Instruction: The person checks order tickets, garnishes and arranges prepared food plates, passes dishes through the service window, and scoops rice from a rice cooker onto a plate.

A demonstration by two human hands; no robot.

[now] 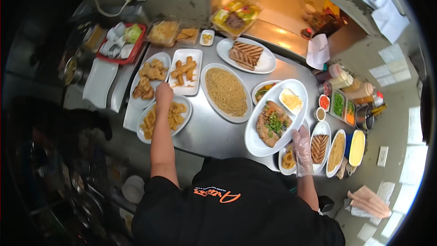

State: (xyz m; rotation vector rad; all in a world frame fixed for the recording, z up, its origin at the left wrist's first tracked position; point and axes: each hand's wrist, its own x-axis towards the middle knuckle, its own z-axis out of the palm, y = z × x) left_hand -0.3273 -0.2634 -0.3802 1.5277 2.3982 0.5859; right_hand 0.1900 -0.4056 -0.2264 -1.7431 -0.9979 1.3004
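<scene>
My right hand [302, 150], in a clear plastic glove, grips the lower right rim of a white oval platter [255, 139]. On it are a browned fillet [273, 123] topped with chopped green onion and a square dish [291, 101] of pale food. The platter is raised, overlapping smaller dishes. My bare left hand [164, 93] is closed over the gap between a plate of fried chicken [144, 91], a rectangular plate of fried sticks [184, 72] and an oval plate of fried rings [175, 116]. Whatever its fingers may hold is hidden. A noodle platter [226, 92] lies between my hands.
Grilled meat [246, 55] sits on a plate at the back, beside a clear salad box [236, 16]. Sauce bottles [341, 79] and chopped-vegetable tubs [338, 103] line the right side. A red basket [132, 54] of cups stands at left.
</scene>
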